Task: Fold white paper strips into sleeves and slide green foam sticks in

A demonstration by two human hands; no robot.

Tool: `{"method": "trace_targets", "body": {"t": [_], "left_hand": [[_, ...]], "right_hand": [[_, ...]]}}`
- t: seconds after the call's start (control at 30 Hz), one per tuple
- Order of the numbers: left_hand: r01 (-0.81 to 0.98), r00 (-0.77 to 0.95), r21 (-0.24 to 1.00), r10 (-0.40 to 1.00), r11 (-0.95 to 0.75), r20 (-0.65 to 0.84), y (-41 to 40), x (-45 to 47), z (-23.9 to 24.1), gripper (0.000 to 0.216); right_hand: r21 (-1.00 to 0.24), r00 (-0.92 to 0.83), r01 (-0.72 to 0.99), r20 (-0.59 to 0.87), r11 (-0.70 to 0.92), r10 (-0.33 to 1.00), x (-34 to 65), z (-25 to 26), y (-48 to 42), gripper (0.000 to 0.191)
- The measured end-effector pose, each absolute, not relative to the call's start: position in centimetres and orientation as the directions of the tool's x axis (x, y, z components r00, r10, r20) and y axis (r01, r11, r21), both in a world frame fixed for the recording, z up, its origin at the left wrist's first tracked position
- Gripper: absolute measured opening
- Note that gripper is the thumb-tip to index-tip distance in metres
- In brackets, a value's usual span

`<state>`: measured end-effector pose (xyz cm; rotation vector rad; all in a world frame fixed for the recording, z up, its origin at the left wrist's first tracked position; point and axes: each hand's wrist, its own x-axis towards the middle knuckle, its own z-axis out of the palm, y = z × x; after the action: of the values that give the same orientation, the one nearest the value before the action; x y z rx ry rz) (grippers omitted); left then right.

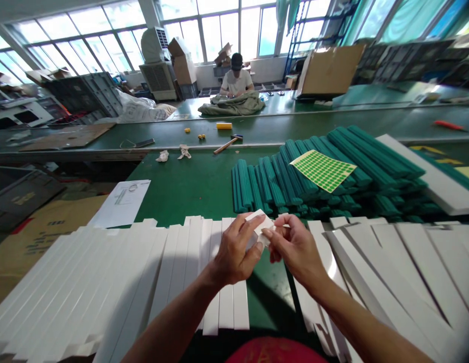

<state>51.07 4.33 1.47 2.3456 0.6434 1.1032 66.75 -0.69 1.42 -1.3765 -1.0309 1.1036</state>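
Near the table's front edge, my left hand is closed around a small white cardboard piece, which looks like the end of a narrow white box. The fingers of my right hand pinch its near edge, where a flap seems to fold. How far the piece extends is hidden by my hands. To the left lies a row of long, flat white boxes side by side. More long white boxes overlap at the right.
Behind my hands, green ribbed bundles are stacked, with a sheet of green round stickers on top. A printed paper lies left. Beyond are a hammer and yellow roll. A person works at the far table.
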Motion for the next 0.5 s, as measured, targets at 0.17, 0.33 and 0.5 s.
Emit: {"method": "trace_targets", "body": {"t": [0.17, 0.33, 0.5], "left_hand": [[0.281, 0.476, 0.582, 0.637, -0.763, 0.606, 3.9, 52.1, 0.8, 0.038], [0.340, 0.433, 0.597, 0.685, -0.726, 0.587, 5.9, 53.1, 0.4, 0.035], [0.469, 0.358, 0.695, 0.836, -0.545, 0.415, 9.2, 52.7, -2.2, 0.034]], "right_hand": [[-0.683, 0.204, 0.728, 0.296, 0.057, 0.933, 66.1, -8.5, -1.1, 0.040], [-0.523, 0.137, 0.850, 0.116, -0.057, 0.984, 66.0, -12.4, 0.2, 0.049], [-0.380, 0.060, 0.919, -0.127, -0.105, 0.990, 66.3, -10.7, -1.0, 0.044]]}}
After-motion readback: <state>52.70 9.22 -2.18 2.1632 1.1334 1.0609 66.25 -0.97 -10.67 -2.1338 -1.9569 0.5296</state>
